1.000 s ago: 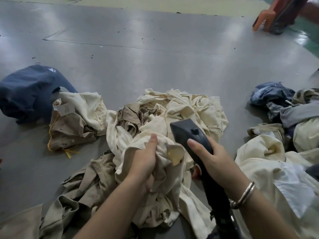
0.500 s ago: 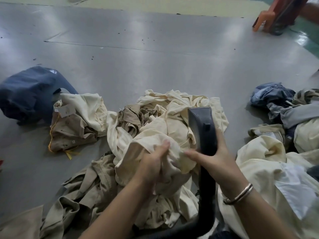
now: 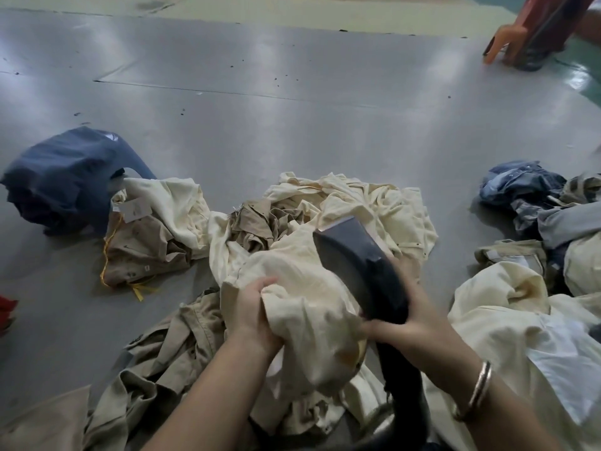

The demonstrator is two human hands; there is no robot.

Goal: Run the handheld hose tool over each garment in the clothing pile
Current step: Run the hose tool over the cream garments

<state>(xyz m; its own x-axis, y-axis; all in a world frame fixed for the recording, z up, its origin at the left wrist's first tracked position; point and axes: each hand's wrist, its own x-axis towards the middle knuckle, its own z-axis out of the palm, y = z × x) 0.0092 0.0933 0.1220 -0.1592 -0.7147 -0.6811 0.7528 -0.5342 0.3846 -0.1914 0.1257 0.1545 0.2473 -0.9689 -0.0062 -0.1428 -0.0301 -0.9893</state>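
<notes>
Hose tool (image 3: 361, 268), gripped low on its dark body by the right hand (image 3: 408, 330), lay angled up-left across the cream garment (image 3: 305, 304) mid-floor, which the left hand (image 3: 257, 307) bunched tight just beside it.

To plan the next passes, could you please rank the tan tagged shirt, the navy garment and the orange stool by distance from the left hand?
1. Tan tagged shirt, just left.
2. Navy garment, far left.
3. Orange stool, top right.
</notes>
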